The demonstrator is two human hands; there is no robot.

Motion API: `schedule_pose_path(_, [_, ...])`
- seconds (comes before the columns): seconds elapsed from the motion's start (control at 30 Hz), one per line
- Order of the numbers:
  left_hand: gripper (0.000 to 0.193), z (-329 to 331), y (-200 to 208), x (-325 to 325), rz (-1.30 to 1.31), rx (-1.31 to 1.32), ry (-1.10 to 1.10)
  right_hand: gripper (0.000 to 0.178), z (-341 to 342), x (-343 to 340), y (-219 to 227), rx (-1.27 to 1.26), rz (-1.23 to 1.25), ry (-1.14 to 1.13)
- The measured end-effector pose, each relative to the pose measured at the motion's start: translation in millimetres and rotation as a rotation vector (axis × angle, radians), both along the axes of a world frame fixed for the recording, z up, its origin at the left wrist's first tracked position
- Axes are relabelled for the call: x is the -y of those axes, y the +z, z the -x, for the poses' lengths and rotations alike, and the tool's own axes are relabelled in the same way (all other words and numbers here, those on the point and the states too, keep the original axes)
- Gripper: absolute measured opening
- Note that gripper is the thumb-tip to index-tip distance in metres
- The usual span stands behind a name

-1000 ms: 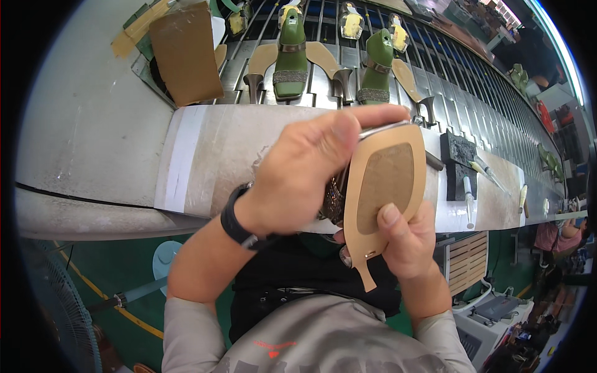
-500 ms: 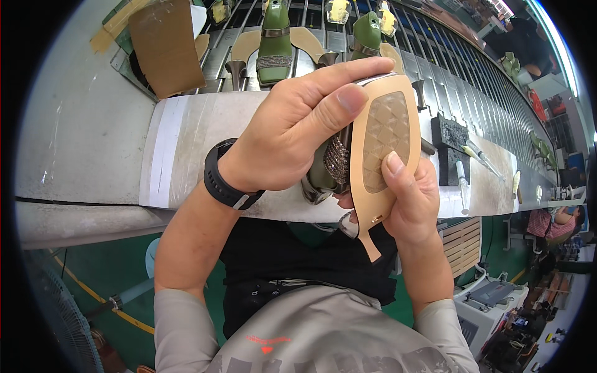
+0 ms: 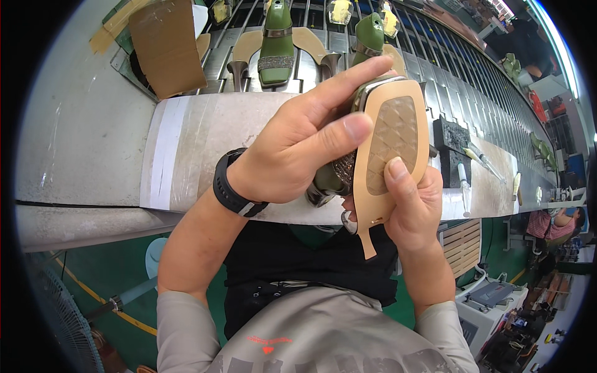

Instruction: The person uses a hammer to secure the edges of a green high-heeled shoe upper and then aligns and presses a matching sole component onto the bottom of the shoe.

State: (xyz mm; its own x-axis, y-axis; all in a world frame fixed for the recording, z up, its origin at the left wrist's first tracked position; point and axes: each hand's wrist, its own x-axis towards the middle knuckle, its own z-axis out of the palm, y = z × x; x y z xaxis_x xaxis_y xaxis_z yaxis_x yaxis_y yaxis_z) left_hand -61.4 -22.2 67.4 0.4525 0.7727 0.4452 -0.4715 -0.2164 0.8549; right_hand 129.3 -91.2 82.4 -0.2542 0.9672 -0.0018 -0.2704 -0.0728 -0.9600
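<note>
A tan shoe sole (image 3: 393, 133) with a patterned oval inset faces up between my hands, its narrow tail pointing toward me. It lies against the underside of a green shoe form (image 3: 328, 179) with a sparkling strap (image 3: 344, 166). My left hand (image 3: 301, 140), with a black band at the wrist, is closed along the form's left side, its thumb at the sole's edge and its fingers reaching over the toe end. From the right, my right hand (image 3: 415, 202) grips the sole and form, thumb pressed on the inset; its other fingers are mostly hidden underneath.
Beyond the worktable edge (image 3: 249, 118), a slatted metal conveyor (image 3: 429, 71) carries a green shoe form (image 3: 275, 50) and another (image 3: 369, 37), with tan heeled soles (image 3: 305, 43). Black blocks (image 3: 449, 149) and a brush (image 3: 485, 163) lie at right. Brown cardboard (image 3: 166, 46) stands at left.
Both hands have shifted slightly to the right with the shoe form and sole. My left thumb has slid lower along the sole's edge, and the sole's tail has swung a little left.
</note>
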Motion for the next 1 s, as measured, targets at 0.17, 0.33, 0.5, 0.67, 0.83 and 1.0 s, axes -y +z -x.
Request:
schedule_pose_path(0.17, [0.089,9.5,9.2,4.4,0.103,0.010,-0.092,0.039,-3.0,2.2,-4.0,0.150,-0.080,-0.039])
schedule_pose_path(0.33, [0.080,10.5,15.0,23.1,0.139,-0.001,-0.009,0.029,-5.7,9.5,-5.8,0.065,-0.056,0.035])
schedule_pose_path(0.5, [0.065,14.7,13.6,49.3,0.155,0.044,0.095,0.032,-0.6,24.2,-16.3,0.226,-0.317,-0.044])
schedule_pose_path(0.67, [0.052,30.3,8.8,82.0,-0.033,-0.083,0.278,0.036,10.7,37.8,-15.3,0.508,-0.524,-0.114])
schedule_pose_path(0.83, [0.025,39.5,12.8,105.2,-0.013,-0.071,0.421,0.023,28.0,49.1,-14.6,0.485,-0.642,-0.044])
schedule_pose_path(1.0, [0.021,48.6,20.7,114.8,-0.031,-0.143,0.507,0.017,36.5,47.4,-2.1,0.501,-0.659,0.083])
